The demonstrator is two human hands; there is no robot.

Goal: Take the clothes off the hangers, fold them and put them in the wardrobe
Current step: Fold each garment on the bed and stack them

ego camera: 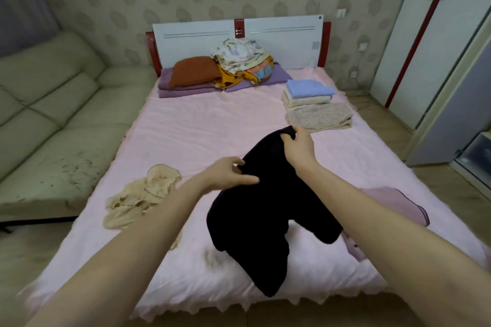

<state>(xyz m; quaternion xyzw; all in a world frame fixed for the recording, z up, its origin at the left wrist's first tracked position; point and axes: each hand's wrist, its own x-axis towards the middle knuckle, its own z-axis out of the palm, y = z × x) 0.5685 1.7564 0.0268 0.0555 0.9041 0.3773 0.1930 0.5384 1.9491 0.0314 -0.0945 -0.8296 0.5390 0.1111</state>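
Already folded: stack [316, 105] on the bed [202, 125].
In hand: black garment [265, 215], pinched by left hand [229, 174] and right hand [299, 148].
Left: beige garment [140, 194], wardrobe.

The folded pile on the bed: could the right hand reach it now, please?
Probably yes: the right hand is just short of the folded pile with bare sheet between, though it grips the black garment.

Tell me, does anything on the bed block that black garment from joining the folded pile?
Nothing visible does. Both hands, left and right, hold the black knit garment; bare pink bedsheet separates it from the folded stack.
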